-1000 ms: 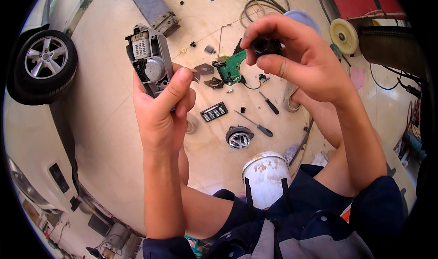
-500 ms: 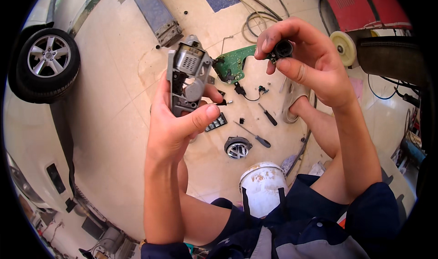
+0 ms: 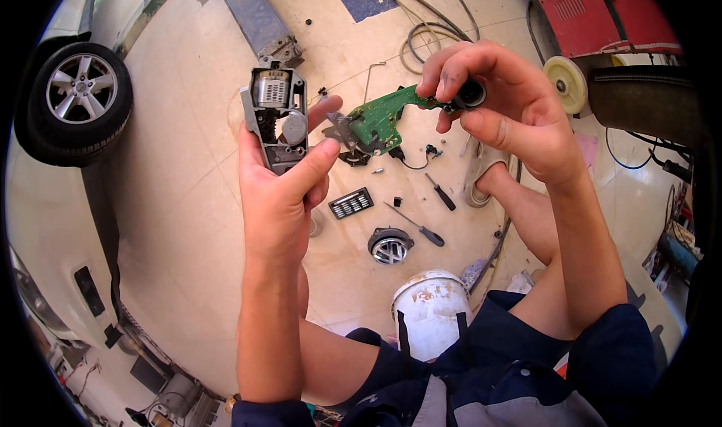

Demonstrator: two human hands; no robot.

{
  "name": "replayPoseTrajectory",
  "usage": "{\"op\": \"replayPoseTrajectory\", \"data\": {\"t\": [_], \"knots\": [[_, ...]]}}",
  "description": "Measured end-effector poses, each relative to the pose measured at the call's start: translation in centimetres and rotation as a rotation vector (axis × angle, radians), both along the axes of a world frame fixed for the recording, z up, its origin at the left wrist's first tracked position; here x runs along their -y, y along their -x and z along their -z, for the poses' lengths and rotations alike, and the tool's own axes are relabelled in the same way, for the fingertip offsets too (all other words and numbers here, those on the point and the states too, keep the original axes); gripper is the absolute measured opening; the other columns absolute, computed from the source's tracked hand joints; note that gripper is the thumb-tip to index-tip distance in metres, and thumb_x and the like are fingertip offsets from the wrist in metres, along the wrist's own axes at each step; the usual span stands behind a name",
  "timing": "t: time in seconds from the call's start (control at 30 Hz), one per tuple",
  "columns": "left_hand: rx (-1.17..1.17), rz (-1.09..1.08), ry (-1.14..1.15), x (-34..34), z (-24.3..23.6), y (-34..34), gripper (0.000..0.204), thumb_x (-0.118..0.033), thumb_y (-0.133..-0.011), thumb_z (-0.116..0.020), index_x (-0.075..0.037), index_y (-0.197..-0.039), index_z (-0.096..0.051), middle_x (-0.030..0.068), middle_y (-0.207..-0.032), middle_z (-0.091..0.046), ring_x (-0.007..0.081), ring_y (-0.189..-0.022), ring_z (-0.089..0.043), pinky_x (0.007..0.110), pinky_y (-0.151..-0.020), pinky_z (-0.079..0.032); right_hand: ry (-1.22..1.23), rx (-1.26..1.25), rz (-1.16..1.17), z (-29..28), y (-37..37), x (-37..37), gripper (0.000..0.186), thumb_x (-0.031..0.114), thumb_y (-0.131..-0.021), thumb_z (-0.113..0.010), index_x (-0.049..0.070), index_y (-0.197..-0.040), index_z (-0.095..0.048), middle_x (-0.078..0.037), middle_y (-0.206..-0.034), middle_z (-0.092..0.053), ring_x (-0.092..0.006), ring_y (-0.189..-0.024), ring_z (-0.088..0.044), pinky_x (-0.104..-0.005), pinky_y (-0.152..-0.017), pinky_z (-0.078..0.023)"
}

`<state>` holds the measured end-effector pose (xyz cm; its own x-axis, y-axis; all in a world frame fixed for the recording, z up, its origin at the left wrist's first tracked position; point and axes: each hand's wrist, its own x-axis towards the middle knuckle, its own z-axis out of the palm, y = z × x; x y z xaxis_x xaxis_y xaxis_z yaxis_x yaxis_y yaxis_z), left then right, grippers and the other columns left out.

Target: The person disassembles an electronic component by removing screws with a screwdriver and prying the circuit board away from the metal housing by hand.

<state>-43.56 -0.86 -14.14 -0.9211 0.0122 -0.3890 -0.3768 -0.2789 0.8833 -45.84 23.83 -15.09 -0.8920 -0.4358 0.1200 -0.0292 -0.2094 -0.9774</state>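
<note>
My left hand [image 3: 278,201] is closed around a grey metal housing [image 3: 272,119], held upright with its open side showing. Inside it sit a small silver motor and a round metal part. My right hand [image 3: 526,111] pinches one end of a green circuit board [image 3: 387,120] with thumb and fingers. A black round socket [image 3: 471,94] shows at that end, between the fingertips. The board's other end reaches toward my left hand. A grey bracket-like piece [image 3: 343,130] shows at that end; whether it is fixed to the board I cannot tell.
On the floor lie a black slotted grille [image 3: 351,203], two screwdrivers [image 3: 444,195], a round car emblem [image 3: 390,248] and a short cable with connectors [image 3: 421,160]. A white bucket [image 3: 430,314] stands between my legs. A car wheel [image 3: 81,100] is at left, a red cabinet [image 3: 583,13] at right.
My left hand has moved left and slightly down with the housing, turning it. More of the circuit board now shows, its right end reaching my right hand, which has stayed nearly in place.
</note>
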Motion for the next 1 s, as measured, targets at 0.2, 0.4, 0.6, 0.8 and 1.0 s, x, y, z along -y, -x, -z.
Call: {"op": "replayPoseTrajectory", "data": {"t": [0.2, 0.4, 0.6, 0.8, 1.0], "knots": [[0.032, -0.067, 0.011, -0.3, -0.3, -0.5, 0.045, 0.004, -0.08, -0.068, -0.006, -0.117, -0.043, 0.0091, -0.093, -0.063, 0.0051, -0.049, -0.042, 0.02, -0.042, -0.031, 0.047, 0.099, 0.013, -1.1, -0.1, 0.6, 0.035, -0.011, -0.078, -0.056, 0.0, -0.111, -0.059, -0.007, -0.111, -0.06, -0.0163, -0.106, -0.057, -0.0281, -0.088, -0.049], [0.024, -0.056, -0.022, -0.1, 0.3, -0.6, 0.046, 0.004, -0.079, -0.068, -0.006, -0.117, -0.043, 0.0099, -0.095, -0.064, 0.0054, -0.05, -0.043, 0.02, -0.042, -0.031, 0.044, 0.196, 0.075, -1.2, -0.3, 0.6, 0.036, -0.009, -0.076, -0.061, -0.001, -0.111, -0.058, -0.007, -0.112, -0.06, -0.0147, -0.1, -0.059, -0.0276, -0.087, -0.05], [0.048, -0.047, -0.023, 0.4, 0.0, -0.6, 0.037, 0.001, -0.083, -0.064, -0.005, -0.116, -0.047, 0.0079, -0.098, -0.062, 0.0067, -0.049, -0.041, 0.022, -0.046, -0.031, 0.052, 0.203, 0.061, -1.1, -0.1, 0.7, 0.043, -0.005, -0.076, -0.067, -0.001, -0.117, -0.054, -0.016, -0.118, -0.059, -0.0198, -0.106, -0.059, -0.0312, -0.089, -0.052], [0.088, -0.033, -0.155, 0.8, 1.0, -0.5, 0.029, -0.003, -0.085, -0.062, 0.0, -0.111, -0.05, 0.0096, -0.094, -0.063, 0.0073, -0.046, -0.041, 0.023, -0.045, -0.031, 0.094, 0.29, 0.081, -1.1, -0.2, 0.7, 0.045, -0.007, -0.078, -0.068, -0.003, -0.12, -0.054, -0.011, -0.113, -0.061, -0.0183, -0.104, -0.063, -0.0295, -0.088, -0.053], [0.092, -0.042, -0.21, 1.1, 0.7, -0.6, 0.029, -0.004, -0.086, -0.06, 0.001, -0.112, -0.05, 0.0126, -0.098, -0.063, 0.0077, -0.046, -0.041, 0.023, -0.044, -0.031, 0.134, 0.324, 0.054, -1.1, -0.2, 0.8, 0.042, -0.006, -0.079, -0.069, -0.005, -0.119, -0.055, -0.012, -0.113, -0.061, -0.0201, -0.104, -0.064, -0.0305, -0.088, -0.054]]}}
